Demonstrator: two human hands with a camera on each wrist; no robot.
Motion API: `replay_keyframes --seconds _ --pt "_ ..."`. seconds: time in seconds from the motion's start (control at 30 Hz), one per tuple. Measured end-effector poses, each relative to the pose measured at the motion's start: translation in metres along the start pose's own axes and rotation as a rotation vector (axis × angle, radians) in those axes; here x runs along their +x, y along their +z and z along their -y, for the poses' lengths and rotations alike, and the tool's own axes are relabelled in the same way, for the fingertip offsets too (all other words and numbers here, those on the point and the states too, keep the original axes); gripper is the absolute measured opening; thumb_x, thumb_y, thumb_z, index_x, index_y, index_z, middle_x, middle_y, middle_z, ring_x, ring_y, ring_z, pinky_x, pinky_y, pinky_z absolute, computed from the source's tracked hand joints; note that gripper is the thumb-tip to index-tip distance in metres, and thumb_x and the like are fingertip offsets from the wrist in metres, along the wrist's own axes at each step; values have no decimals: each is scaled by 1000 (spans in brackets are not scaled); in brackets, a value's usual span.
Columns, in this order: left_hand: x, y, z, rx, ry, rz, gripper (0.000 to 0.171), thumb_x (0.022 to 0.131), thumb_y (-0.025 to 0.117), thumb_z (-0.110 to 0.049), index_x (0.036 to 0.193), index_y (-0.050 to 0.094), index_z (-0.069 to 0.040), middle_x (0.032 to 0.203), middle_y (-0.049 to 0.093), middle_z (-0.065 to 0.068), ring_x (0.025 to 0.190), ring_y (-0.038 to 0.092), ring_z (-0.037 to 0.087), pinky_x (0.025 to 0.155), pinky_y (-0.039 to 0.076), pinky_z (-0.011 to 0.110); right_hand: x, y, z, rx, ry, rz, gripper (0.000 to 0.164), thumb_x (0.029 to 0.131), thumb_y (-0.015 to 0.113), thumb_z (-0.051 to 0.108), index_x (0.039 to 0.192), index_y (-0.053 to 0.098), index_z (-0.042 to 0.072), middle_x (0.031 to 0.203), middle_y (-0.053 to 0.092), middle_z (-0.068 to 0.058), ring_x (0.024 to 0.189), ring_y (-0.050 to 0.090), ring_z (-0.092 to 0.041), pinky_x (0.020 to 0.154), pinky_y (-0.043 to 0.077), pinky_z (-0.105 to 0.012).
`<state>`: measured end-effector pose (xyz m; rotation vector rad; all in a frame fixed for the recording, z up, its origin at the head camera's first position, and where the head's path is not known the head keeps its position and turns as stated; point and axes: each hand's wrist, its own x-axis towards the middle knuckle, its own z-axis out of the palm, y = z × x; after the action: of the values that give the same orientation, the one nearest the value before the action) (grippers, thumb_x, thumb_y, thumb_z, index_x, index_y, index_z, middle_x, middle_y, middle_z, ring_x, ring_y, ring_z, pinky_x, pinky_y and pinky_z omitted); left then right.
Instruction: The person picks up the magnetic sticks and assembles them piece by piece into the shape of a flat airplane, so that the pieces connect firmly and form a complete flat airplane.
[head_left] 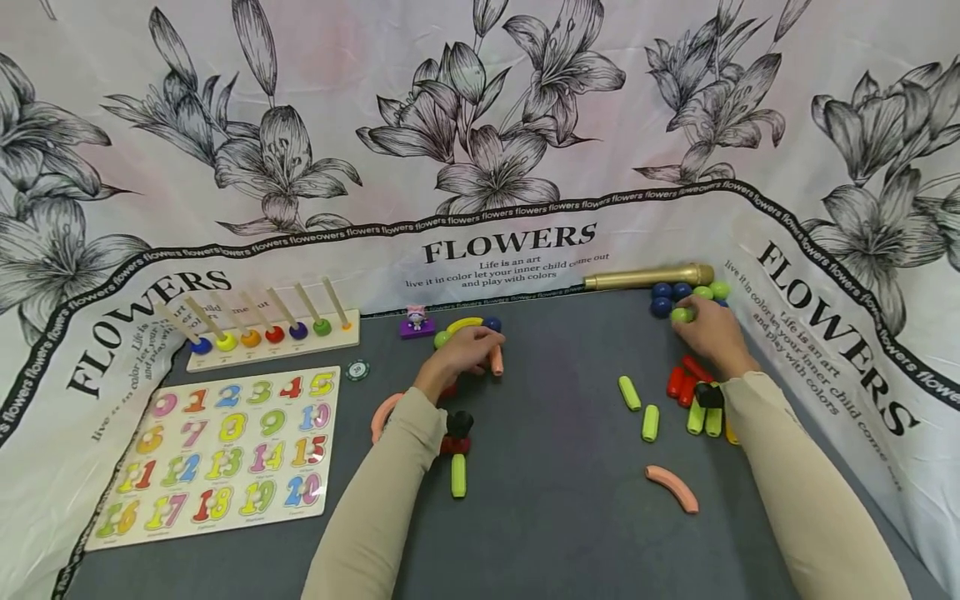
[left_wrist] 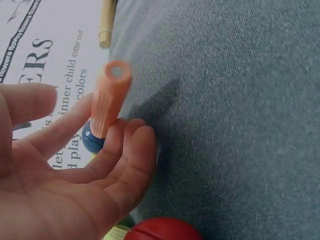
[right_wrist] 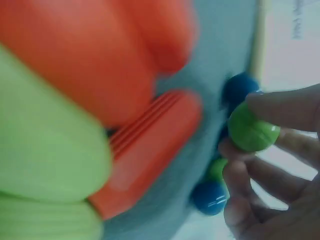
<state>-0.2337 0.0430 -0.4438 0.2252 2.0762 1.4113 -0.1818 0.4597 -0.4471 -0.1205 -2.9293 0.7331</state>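
Note:
My left hand (head_left: 462, 357) holds a short peach-orange tube (left_wrist: 111, 102) with a hole in its end, between its fingers; the thumb stands apart from it. A dark blue ball (head_left: 491, 324), a yellow curved piece (head_left: 465, 322) and a green ball (head_left: 441, 339) lie just beyond that hand. At the far right, my right hand (head_left: 712, 333) pinches a green ball (right_wrist: 252, 129) between thumb and fingers. Blue balls (head_left: 661, 297) and other green balls (head_left: 719, 289) sit together beside it. Red ribbed tubes (right_wrist: 152, 150) lie on the near side of the right hand.
A number board (head_left: 217, 454) and a peg stand (head_left: 273, 342) with coloured beads occupy the left side. Behind the balls lies a gold microphone-shaped object (head_left: 648, 277). Light green tubes (head_left: 650, 423) and a peach curved piece (head_left: 671, 488) are on the right. A small figurine (head_left: 417, 322) stands at the back.

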Motion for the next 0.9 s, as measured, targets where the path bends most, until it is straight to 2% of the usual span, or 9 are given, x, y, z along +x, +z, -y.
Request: replay_keyframes --seconds 0.07,0.2,0.3,0.37,0.47,0.6,0.7,0.9 --pt "-1 -1 1 -25 -12 -1 43 115 51 -30 143 64 0 101 65 7 94 61 20 95 54 41 -5 0 15 67 -7 25 40 104 68 16 133 60 -9 108 65 -32 95 62 -47 83 47 -60" --pt "-4 -4 2 -57 -22 2 46 117 47 -34 148 62 -2 126 65 11 108 62 24 103 52 45 -18 6 51 190 -10 139 49 106 70 27 140 54 -5 122 66 -33 109 63 -48 89 49 -60" --pt "-5 -5 2 -69 -23 20 50 117 45 -36 151 59 -3 144 62 13 121 61 28 107 50 46 -25 17 78 251 -29 212 49 106 71 28 139 53 -3 127 67 -31 115 64 -47 91 51 -59" --pt "-5 -6 2 -75 -23 33 51 118 44 -37 152 58 -3 150 59 13 127 59 30 109 48 47 -29 29 95 281 -56 243 45 105 72 25 136 55 -3 126 69 -29 114 65 -44 91 52 -56" --pt "-5 -6 2 -87 -31 49 52 118 43 -38 154 56 -3 155 55 14 136 56 32 113 45 47 -35 52 116 312 -121 273 40 102 75 18 132 58 -3 124 70 -25 111 68 -40 88 54 -50" --pt "-4 -4 2 -90 -35 67 53 118 43 -38 156 53 -3 157 54 14 142 52 32 115 44 47 -44 79 141 320 -210 310 33 100 78 14 124 63 -3 118 72 -21 106 70 -35 86 56 -49" --pt "-4 -3 2 -88 -24 76 53 118 44 -37 156 53 -1 155 55 16 143 52 32 115 44 46 -48 91 157 335 -241 352 29 98 80 13 120 65 1 112 73 -15 101 70 -30 84 56 -48" --pt "-6 -3 2 -104 -19 76 52 117 46 -36 153 54 1 156 53 15 144 51 33 115 44 47 -49 112 178 365 -280 432 26 97 82 15 114 66 4 98 68 -5 83 64 -19 74 53 -38"
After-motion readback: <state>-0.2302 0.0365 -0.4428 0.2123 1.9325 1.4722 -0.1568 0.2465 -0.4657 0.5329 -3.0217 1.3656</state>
